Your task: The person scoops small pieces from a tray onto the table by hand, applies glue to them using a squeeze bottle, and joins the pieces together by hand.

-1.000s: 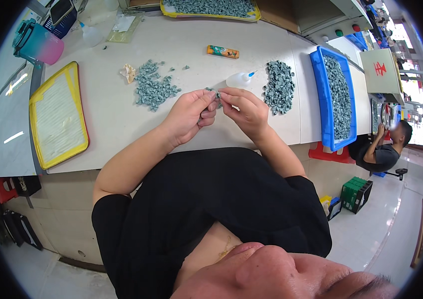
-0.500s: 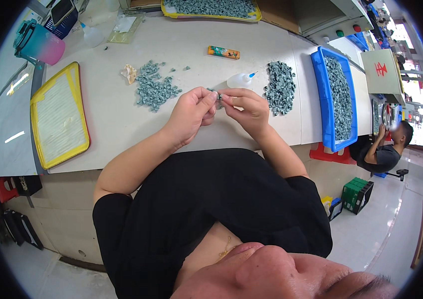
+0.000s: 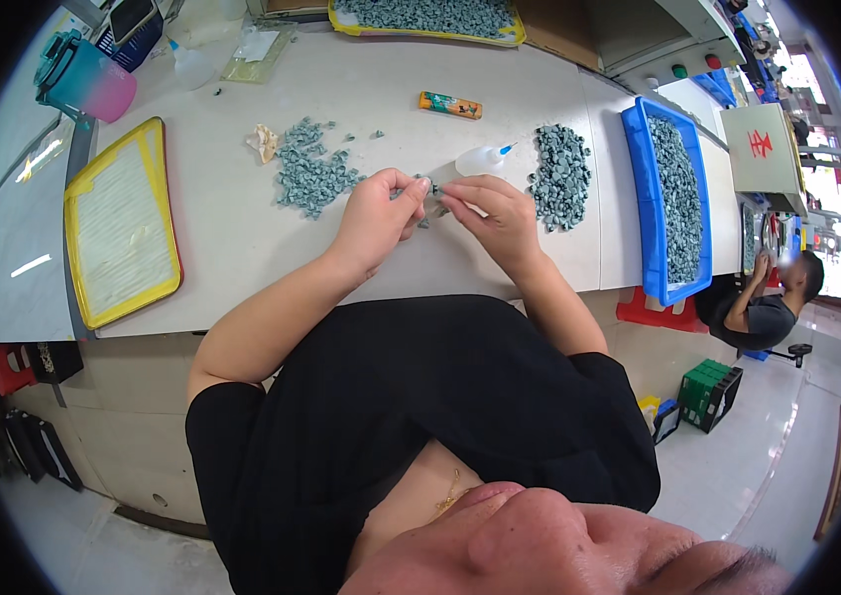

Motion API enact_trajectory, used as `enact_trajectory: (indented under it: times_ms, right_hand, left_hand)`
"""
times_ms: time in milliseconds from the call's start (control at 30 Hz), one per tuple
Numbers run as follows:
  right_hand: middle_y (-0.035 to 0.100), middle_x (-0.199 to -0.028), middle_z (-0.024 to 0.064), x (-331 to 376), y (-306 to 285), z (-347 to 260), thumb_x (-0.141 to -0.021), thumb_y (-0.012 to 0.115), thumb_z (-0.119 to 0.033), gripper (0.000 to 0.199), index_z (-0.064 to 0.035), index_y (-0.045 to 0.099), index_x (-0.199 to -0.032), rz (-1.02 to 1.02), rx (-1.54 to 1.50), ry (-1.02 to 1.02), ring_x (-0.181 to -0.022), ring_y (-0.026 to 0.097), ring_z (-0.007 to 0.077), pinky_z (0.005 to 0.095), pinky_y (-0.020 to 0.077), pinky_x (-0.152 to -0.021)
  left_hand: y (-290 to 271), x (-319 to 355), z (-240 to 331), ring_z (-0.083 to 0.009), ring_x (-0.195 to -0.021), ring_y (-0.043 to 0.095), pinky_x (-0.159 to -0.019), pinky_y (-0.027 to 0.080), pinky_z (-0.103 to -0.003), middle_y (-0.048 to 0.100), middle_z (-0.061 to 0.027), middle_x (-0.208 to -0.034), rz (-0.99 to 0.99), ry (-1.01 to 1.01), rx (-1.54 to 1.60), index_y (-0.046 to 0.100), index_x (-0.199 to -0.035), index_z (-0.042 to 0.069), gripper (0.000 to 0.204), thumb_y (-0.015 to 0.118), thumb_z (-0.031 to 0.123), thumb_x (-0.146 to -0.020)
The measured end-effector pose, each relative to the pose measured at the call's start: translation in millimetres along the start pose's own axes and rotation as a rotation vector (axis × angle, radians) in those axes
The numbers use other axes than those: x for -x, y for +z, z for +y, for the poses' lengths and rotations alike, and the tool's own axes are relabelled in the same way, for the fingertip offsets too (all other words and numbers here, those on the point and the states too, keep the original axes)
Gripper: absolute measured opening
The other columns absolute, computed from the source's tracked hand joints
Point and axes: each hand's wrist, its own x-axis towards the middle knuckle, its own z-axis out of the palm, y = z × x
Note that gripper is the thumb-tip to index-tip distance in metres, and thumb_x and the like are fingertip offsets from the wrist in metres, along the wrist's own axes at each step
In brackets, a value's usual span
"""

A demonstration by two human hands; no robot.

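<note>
My left hand (image 3: 373, 215) and my right hand (image 3: 503, 220) meet above the table, fingertips almost touching. Both are closed in a pinch. A small dark grey-green piece (image 3: 434, 187) shows between the fingertips; its kind is too small to tell. More such bits lie partly hidden under the left fingers. To the left of my left hand spreads a loose pile of grey-green pieces (image 3: 313, 177). A denser pile of darker pieces (image 3: 560, 177) lies beyond my right hand. Just behind the hands is a white squeeze bottle (image 3: 481, 161) with a blue tip, lying on its side.
An orange pack (image 3: 450, 105) lies farther back. At right stands a blue tray (image 3: 652, 238) of pieces; at left, a yellow-rimmed tray (image 3: 123, 233). A teal-pink jug (image 3: 93, 84), another squeeze bottle (image 3: 192, 67) and a crumpled scrap (image 3: 263, 144) are around. A co-worker (image 3: 773, 307) sits far right.
My fingertips have drawn slightly apart, and a bit under my left fingers shows more clearly. The whole view has shifted slightly; the piles and trays look unchanged.
</note>
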Motion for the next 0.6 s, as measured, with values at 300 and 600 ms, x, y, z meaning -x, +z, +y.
enact_trajectory:
  times_ms: [300, 600]
  right_hand:
    - [0.061, -0.086, 0.0054, 18, -24, 38, -0.086, 0.067, -0.009, 0.022, -0.0004, 0.062, -0.106, 0.367, -0.098, 0.2, -0.072, 0.053, 0.0106, 0.0239, 0.0435, -0.064]
    - [0.063, -0.111, 0.0083, -1, -13, 37, -0.08, 0.076, -0.018, 0.055, -0.0043, 0.05, -0.127, -0.037, 0.07, 0.344, -0.095, 0.062, 0.0221, 0.0327, 0.0482, -0.083]
  left_hand:
    - [-4, -4, 0, -0.0051, -0.057, 0.035, -0.048, 0.029, -0.02, 0.05, -0.0007, -0.077, -0.062, -0.104, 0.158, 0.055, -0.1, -0.001, 0.019, 0.05, 0.017, -0.099]
    - [2, 1, 4, -0.006, -0.065, 0.039, -0.054, 0.034, -0.02, 0.053, -0.0015, -0.084, -0.111, -0.095, 0.218, 0.053, -0.108, 0.0, 0.018, 0.049, 0.016, -0.1]
